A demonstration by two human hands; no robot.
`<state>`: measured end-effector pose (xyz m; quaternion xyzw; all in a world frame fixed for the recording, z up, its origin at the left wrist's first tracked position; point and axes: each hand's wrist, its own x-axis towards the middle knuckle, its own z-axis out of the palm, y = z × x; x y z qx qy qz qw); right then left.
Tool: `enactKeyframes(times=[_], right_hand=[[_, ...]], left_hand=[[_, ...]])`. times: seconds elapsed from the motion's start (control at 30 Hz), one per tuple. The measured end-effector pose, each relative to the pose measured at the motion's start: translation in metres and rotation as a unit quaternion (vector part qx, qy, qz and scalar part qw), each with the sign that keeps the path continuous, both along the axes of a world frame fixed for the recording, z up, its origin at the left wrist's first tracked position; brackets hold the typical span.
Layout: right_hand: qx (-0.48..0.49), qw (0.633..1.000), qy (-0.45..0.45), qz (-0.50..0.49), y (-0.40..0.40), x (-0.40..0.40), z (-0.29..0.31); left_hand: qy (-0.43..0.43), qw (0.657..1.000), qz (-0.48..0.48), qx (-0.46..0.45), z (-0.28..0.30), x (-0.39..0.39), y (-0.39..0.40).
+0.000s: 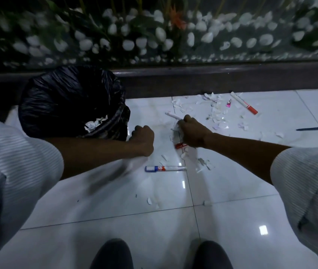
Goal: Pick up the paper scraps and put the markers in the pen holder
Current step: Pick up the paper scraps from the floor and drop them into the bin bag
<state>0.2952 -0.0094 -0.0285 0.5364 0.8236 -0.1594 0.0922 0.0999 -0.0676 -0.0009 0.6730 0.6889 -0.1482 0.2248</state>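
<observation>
- White paper scraps (217, 111) lie scattered over the glossy tiled floor (115, 200), thickest near the dark skirting, with a few stray bits closer to the person's shoes.
- The right hand (190, 131) is curled round a marker with a red cap (180, 145), with some scraps bunched under its fingers.
- The left hand (142, 139) is clenched into a fist just beside the bin; whether it holds anything I cannot tell.
- A blue-capped marker (165, 168) lies below both hands; a red-capped marker (244, 103) sits among the far scraps, and a dark pen (311, 129) lies well apart to the right.
- A bin lined with a black bag (70, 100) already holds crumpled paper.
</observation>
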Motion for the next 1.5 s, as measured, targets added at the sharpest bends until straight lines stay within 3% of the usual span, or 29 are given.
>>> enactKeyframes(times=[0.13, 0.27, 0.4, 0.57, 0.67, 0.73, 0.87, 1.0, 1.23, 1.5], right_hand=[[-0.040, 0.997, 0.066, 0.016, -0.001, -0.002, 0.005], [-0.024, 0.996, 0.080, 0.002, 0.006, 0.002, 0.017], [-0.061, 0.998, 0.021, 0.002, 0.008, 0.006, 0.017], [-0.074, 0.995, 0.052, 0.046, 0.002, -0.003, 0.010], [-0.072, 0.992, 0.039, 0.093, -0.001, -0.007, 0.010], [-0.062, 0.990, 0.042, 0.120, -0.003, -0.008, 0.010], [-0.044, 0.988, 0.086, 0.122, -0.009, -0.012, 0.008], [-0.031, 0.987, 0.101, 0.124, -0.013, -0.013, 0.007], [-0.024, 0.988, 0.103, 0.113, -0.010, -0.007, 0.013], [-0.021, 0.990, 0.113, 0.082, -0.012, 0.003, 0.009]], left_hand=[[-0.157, 0.987, 0.017, -0.013, -0.004, -0.003, 0.008], [-0.213, 0.977, -0.022, -0.018, -0.013, 0.004, 0.005], [-0.224, 0.972, -0.068, -0.003, -0.020, 0.009, -0.006], [-0.214, 0.971, -0.096, 0.042, -0.028, 0.009, -0.018], [-0.161, 0.971, -0.160, 0.078, -0.026, 0.007, -0.030], [-0.141, 0.966, -0.208, 0.068, -0.028, 0.003, -0.037], [-0.168, 0.963, -0.210, 0.033, -0.029, -0.007, -0.040], [-0.167, 0.959, -0.222, 0.057, -0.026, -0.011, -0.037], [-0.181, 0.966, -0.167, 0.073, -0.029, -0.021, -0.034], [-0.167, 0.981, 0.054, 0.085, -0.034, -0.031, -0.026]])
